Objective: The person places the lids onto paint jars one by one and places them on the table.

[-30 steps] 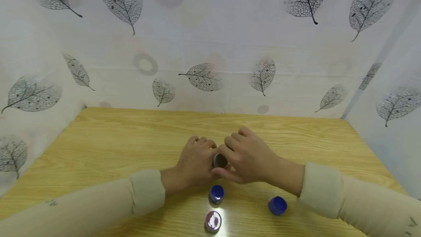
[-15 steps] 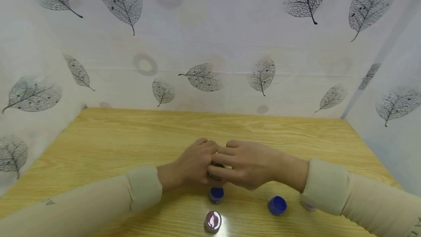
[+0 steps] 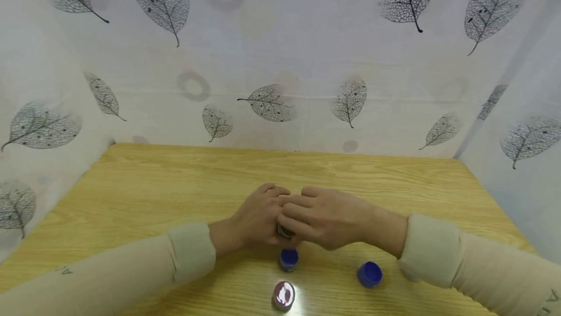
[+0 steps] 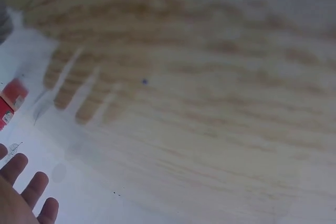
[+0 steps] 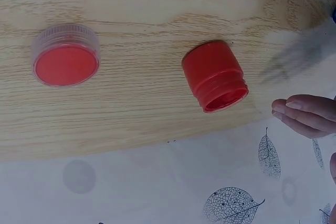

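Both hands meet around a small round jar (image 3: 286,231) with a dark top, near the middle of the table in the head view. My left hand (image 3: 259,216) grips its left side. My right hand (image 3: 326,218) holds it from the right and above, fingers curled across the top. Most of the jar is hidden by the fingers. Just in front of the hands stands a small blue-topped jar (image 3: 289,260). The right wrist view shows fingertips (image 5: 307,115) at its right edge; the left wrist view shows several fingers (image 4: 34,188) at lower left.
A shiny purple-topped jar (image 3: 284,295) stands nearest me. A blue jar (image 3: 369,274) sits to the right. In the right wrist view, an open jar (image 5: 214,74) and a clear-rimmed lid (image 5: 65,59) look red. Leaf-printed cloth (image 3: 307,63) surrounds the wooden table (image 3: 153,194).
My right hand has turned and lowered, its fingers now covering the jar's top that showed a second ago. My left hand has shifted slightly. The jars on the table have not moved.
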### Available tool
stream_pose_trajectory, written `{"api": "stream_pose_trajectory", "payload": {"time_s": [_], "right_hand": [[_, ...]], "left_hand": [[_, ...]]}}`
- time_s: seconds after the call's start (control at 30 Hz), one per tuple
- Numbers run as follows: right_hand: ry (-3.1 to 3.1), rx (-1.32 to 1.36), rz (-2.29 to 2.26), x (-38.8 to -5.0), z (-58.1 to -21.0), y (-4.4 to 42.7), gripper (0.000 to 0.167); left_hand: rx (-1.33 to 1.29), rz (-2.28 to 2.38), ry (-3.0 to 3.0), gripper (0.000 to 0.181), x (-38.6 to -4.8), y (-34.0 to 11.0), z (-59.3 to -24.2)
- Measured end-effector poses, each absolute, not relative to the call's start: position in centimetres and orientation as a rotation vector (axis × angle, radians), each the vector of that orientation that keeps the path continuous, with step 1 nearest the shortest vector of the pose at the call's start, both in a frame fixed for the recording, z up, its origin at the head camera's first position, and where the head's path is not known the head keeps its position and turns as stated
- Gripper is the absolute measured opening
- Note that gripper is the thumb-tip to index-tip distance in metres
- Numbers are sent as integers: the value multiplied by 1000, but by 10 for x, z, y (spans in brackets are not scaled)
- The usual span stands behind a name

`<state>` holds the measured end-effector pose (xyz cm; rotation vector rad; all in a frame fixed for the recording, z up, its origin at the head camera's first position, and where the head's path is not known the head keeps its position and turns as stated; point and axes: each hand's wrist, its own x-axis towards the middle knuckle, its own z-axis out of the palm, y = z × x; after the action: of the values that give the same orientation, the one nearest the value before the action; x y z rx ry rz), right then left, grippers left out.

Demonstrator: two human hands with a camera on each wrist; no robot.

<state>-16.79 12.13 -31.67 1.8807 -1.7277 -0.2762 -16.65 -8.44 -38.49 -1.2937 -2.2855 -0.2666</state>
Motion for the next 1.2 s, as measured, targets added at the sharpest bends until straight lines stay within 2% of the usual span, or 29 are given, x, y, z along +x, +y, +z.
{"api": "stream_pose_trajectory", "payload": {"time_s": [0.2,0.47,0.67,0.9,1.2], "right_hand": [[-1767,1788,-238,-169,-318,118,42],[-1824,1655,-194,-167,-320,115,51],[-1879,1534,-202,-167,-321,111,64],[-1890,1492,-231,-168,-321,107,65],[-1829,1489,-210,-168,-325,104,59]], "left_hand": [[-1226,-280,-2352,44,-165,-85,-383],[-1171,-322,-2412,47,-162,-83,-381],[-1127,-388,-2411,39,-161,-81,-380],[-1098,-454,-2427,26,-156,-78,-382],[-1141,-470,-2309,25,-154,-79,-383]]}}
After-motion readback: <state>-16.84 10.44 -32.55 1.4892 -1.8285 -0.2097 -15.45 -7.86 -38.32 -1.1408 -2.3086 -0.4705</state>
